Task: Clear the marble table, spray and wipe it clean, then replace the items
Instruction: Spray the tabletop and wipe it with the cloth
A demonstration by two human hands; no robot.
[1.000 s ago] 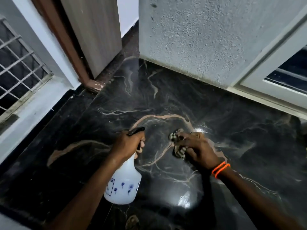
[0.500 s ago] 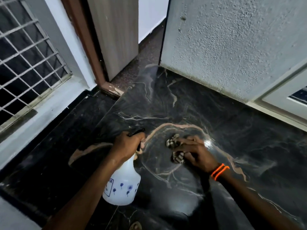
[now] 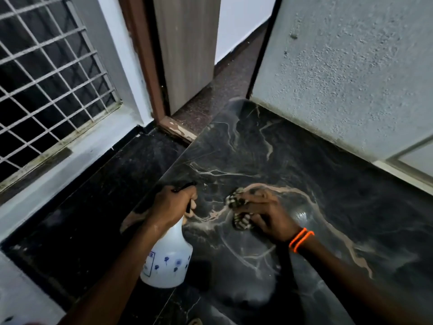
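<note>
The black marble table [image 3: 328, 207] with pale veins fills the right and middle of the view, and nothing but my hands and the cloth is on the part I see. My left hand [image 3: 172, 204] grips the black trigger head of a white spray bottle [image 3: 167, 261] with small blue flowers, held above the table's left edge. My right hand [image 3: 267, 213], with orange bands at the wrist, presses a black-and-white striped cloth [image 3: 240, 211] flat on the marble. Most of the cloth is hidden under my fingers.
A rough grey wall [image 3: 351, 66] borders the table at the back. A wooden door [image 3: 187, 50] and its brown frame [image 3: 145, 66] stand at the back left. A barred window [image 3: 46, 78] sits on the left above a dark lower ledge [image 3: 82, 207].
The view has shifted left and up, showing more of the window and door. My right hand with the cloth has slid a little across the marble. The bottle stays in my left hand.
</note>
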